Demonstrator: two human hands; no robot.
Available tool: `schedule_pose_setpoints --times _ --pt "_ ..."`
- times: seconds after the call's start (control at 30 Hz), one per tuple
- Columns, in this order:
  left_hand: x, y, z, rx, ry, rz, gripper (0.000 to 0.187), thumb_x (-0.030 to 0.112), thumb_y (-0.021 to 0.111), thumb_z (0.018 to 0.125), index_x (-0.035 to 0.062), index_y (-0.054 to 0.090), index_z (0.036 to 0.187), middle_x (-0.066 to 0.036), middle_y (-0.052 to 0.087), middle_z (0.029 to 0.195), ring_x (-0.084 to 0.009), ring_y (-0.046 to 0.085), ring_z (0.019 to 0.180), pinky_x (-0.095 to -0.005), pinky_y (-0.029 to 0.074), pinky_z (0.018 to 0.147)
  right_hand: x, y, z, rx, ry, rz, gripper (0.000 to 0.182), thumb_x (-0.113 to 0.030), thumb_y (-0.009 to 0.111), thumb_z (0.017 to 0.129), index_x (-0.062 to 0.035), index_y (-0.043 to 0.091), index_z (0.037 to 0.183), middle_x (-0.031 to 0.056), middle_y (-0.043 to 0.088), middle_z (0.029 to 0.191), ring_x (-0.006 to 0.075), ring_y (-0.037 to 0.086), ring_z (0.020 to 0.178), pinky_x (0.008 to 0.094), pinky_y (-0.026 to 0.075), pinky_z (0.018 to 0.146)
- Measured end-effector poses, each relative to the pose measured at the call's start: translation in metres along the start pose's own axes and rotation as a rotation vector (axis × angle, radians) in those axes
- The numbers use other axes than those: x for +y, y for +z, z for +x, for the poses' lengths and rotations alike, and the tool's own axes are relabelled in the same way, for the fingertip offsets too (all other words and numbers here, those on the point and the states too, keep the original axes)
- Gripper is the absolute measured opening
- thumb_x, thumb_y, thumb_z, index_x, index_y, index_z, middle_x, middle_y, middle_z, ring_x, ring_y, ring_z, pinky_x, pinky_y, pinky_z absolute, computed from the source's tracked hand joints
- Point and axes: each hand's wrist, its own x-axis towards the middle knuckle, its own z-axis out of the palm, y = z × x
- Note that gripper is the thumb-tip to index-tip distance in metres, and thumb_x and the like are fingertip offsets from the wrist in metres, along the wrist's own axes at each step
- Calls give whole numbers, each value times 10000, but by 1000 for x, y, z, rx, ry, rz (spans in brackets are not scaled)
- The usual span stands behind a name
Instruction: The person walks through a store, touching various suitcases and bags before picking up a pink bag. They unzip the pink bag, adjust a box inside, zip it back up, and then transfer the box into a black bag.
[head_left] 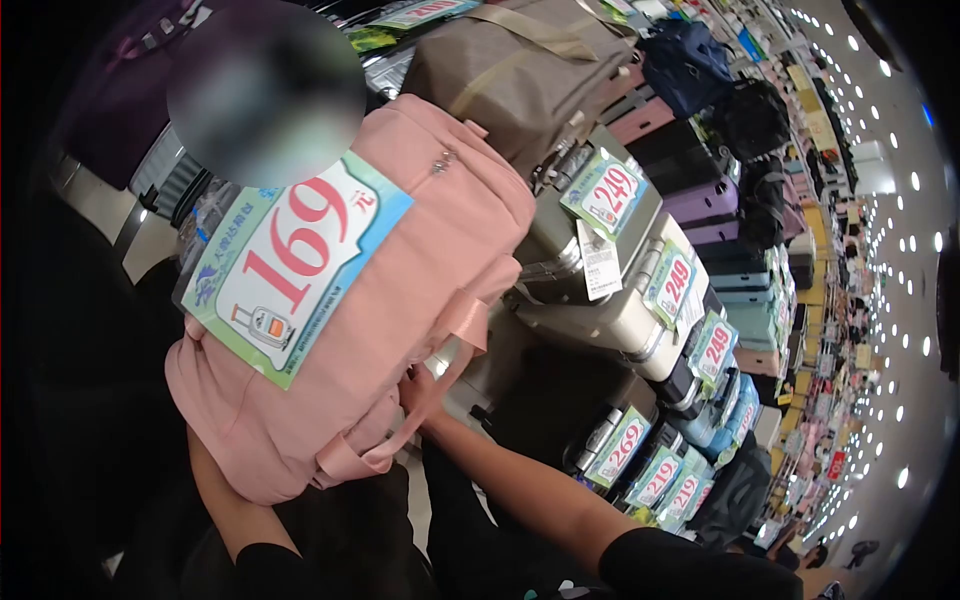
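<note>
A pink duffel bag (400, 270) fills the middle of the view, with a large price card reading 169 (290, 260) on its side. My right hand (420, 392) grips the bag's side where the pink strap (440, 385) loops down. My left forearm (215, 490) runs up under the bag's lower end, and the hand itself is hidden behind the fabric. Both arms wear black sleeves.
Rows of hard suitcases (640, 310) with price cards of 249 (610, 195) and 269 (620, 445) stand close behind the bag. An olive duffel (520, 70) and dark bags (690, 60) lie on top. A person with a blurred face stands at upper left.
</note>
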Motion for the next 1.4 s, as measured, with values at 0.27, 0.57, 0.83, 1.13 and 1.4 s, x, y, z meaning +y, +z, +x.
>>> schedule_pose_setpoints --times 0.27,0.57,0.83,1.13,1.4 --pt "-10 -66 -15 -75 -350 19 350 320 524 956 46 585 1164 -146 611 1191 -318 595 1093 -437 560 909 2 -65 -61 -79 -178 -416 463 -211 573 978 -15 463 1383 208 684 1104 288 676 1034 381 535 872" --pt "-40 -37 -164 -88 -704 163 335 321 520 957 39 632 1100 -149 669 1119 -315 654 1026 -440 600 865 56 -307 -279 666 -14 -596 288 -153 614 942 9 609 1180 154 704 935 243 707 853 340 553 762" --pt "-74 79 -590 -988 129 1122 549 277 648 923 -81 470 1298 -225 583 1238 -329 584 1132 -402 448 992 117 -491 -370 1352 28 -720 392 -111 620 865 20 522 1221 221 572 1177 389 535 1121 443 428 968" --pt "-153 130 -757 -1302 438 1445 1128 452 849 677 -69 242 1472 -273 411 1450 -403 417 1341 -474 361 1095 207 -624 -405 1144 296 -537 646 -111 579 874 64 333 1445 292 417 1437 436 411 1331 447 342 1127" --pt "-149 126 -761 -1216 392 1505 1113 462 869 643 -63 298 1442 -281 491 1370 -411 495 1265 -461 420 1032 233 -658 -413 975 342 -568 690 -218 635 893 -115 341 1509 293 367 1486 501 432 1274 484 362 1095"
